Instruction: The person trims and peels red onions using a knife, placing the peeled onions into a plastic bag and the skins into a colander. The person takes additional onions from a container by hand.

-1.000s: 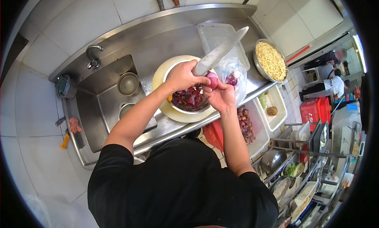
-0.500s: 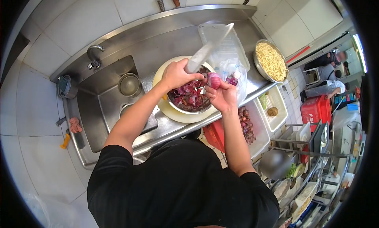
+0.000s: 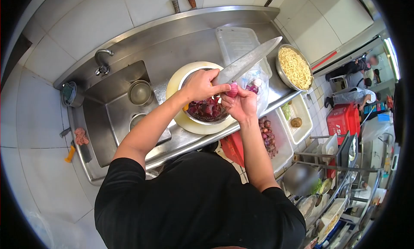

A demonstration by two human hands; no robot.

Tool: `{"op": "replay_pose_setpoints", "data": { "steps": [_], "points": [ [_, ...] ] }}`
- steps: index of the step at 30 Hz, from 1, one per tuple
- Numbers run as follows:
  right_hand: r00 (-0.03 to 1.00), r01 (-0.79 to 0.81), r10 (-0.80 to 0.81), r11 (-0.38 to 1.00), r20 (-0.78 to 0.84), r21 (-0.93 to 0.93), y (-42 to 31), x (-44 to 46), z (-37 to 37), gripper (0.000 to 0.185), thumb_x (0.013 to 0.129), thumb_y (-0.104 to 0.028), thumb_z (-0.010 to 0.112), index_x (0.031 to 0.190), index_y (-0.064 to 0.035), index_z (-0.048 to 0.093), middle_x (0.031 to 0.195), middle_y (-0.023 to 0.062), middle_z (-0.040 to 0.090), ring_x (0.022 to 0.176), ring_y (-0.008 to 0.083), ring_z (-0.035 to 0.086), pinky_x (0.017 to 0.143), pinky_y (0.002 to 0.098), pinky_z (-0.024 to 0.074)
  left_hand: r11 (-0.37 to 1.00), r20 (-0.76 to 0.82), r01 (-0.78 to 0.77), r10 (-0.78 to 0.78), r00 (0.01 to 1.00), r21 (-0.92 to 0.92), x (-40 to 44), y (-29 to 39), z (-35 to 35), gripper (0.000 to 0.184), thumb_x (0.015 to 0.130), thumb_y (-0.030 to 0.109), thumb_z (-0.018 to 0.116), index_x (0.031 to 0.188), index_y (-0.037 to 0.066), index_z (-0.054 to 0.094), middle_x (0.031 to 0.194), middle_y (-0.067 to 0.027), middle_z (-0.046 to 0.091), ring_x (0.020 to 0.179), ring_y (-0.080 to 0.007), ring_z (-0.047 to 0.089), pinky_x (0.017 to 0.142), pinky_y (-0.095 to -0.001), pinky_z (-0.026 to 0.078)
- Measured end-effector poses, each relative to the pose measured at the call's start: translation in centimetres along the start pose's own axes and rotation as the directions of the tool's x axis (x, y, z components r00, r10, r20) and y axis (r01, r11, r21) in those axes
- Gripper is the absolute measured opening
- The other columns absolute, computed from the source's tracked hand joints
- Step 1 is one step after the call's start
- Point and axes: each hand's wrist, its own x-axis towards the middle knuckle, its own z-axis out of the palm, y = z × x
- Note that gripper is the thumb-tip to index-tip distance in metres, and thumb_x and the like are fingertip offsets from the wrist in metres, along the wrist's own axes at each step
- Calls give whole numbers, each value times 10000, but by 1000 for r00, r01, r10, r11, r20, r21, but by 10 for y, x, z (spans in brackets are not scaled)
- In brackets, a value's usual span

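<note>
My left hand (image 3: pixel 202 85) is closed around a large kitchen knife (image 3: pixel 254 59), its broad blade pointing up and to the right. In my right hand (image 3: pixel 241 104) is a small red onion (image 3: pixel 232 90), held in the fingertips; my left thumb reaches to it beside the blade's base. Below both hands, a metal strainer bowl (image 3: pixel 202 121) holds dark red onion skins (image 3: pixel 207 108). This bowl stands on a round, cream-coloured board (image 3: pixel 174 87). Just right of my right hand, a clear plastic bag (image 3: pixel 262 93) holds peeled onions (image 3: pixel 252 88).
A steel sink (image 3: pixel 108 141) with a tap (image 3: pixel 102 61) lies left. A bowl of noodles (image 3: pixel 295 67) stands right, near a clear plastic lid (image 3: pixel 235 37). Small red onions (image 3: pixel 268 139) fill part of a bin below the counter edge. People (image 3: pixel 355 96) are in the background.
The knife has swung to the right and lower, its tip now near the noodle bowl. My left hand has moved right, bringing the thumb to the onion. My right hand has shifted slightly left.
</note>
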Motion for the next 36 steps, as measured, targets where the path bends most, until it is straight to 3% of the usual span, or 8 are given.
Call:
{"op": "replay_pose_setpoints", "data": {
  "steps": [8, 12, 17, 25, 29, 32, 33, 36],
  "points": [
    [958, 167, -194, 976, -210, -139, 7, 6, -7, 287, 1032, -218, 408, 1064, -19, 612, 947, 98, 663, 666, 188, 503, 616, 311, 399, 984, -31, -150, 153, 988, 95, -15, 5, 5, 361, 861, 394, 784, 943, 53, 700, 679, -84, 693, 560, -218, 633, 580, -313, 489],
    [829, 396, -454, 889, -326, -231, 10, 12, -8, 257, 1026, -276, 534, 1136, -58, 616, 1017, 80, 690, 908, 208, 644, 731, 303, 474, 988, 145, -156, 157, 977, -17, -31, 6, 12, 346, 868, 382, 779, 956, 57, 701, 679, -78, 690, 573, -207, 649, 577, -318, 486],
    [917, 222, -260, 963, -302, -152, -12, -1, -31, 263, 1029, -311, 540, 1125, -79, 620, 989, 79, 673, 854, 231, 599, 728, 358, 463, 991, -101, 14, -28, 995, -135, -31, -10, -3, 385, 867, 386, 787, 992, 33, 696, 693, -77, 668, 643, -121, 617, 646, -311, 498],
    [975, 190, -187, 982, -119, 14, -15, -10, -19, 303, 1012, -265, 525, 1215, -44, 571, 1085, 152, 625, 798, 239, 522, 734, 359, 449, 987, -188, 155, -144, 972, 46, -23, -23, -2, 616, 715, 625, 833, 994, 86, 726, 694, -96, 695, 651, -257, 683, 661, -378, 527],
    [982, 187, -188, 982, -23, -29, -9, -9, -25, 347, 1014, -193, 543, 1328, -46, 522, 1115, 134, 629, 836, 221, 555, 742, 340, 461, 964, -198, 268, -263, 944, -3, -14, -38, 10, 542, 897, 601, 679, 936, 61, 704, 672, -150, 658, 620, -315, 648, 618, -427, 489],
    [790, 415, -604, 654, -106, -632, 0, -11, -32, 440, 982, -100, 621, 1394, -53, 474, 1150, 100, 633, 905, 178, 601, 774, 306, 488, 962, -219, 271, -257, 941, 35, -14, -53, 9, 522, 967, 563, 601, 947, 51, 701, 680, -170, 647, 614, -335, 633, 604, -449, 469],
    [718, 454, -696, 451, 16, -768, -5, -16, -47, 502, 905, 59, 679, 1361, -32, 488, 1163, 97, 634, 1055, 166, 627, 937, 318, 519, 951, -243, 297, -269, 932, 84, -14, -52, 7, 532, 949, 574, 618, 939, 49, 699, 683, -173, 650, 622, -341, 638, 608, -448, 474],
    [570, 417, -809, 136, 141, -899, -14, -35, -71, 497, 879, 51, 717, 1326, -13, 511, 1124, 82, 662, 1019, 160, 642, 924, 284, 514, 938, -316, 294, -226, 921, 185, -21, -52, 7, 571, 883, 610, 680, 918, 41, 691, 700, -187, 661, 656, -367, 657, 627, -453, 489]
  ]
}}
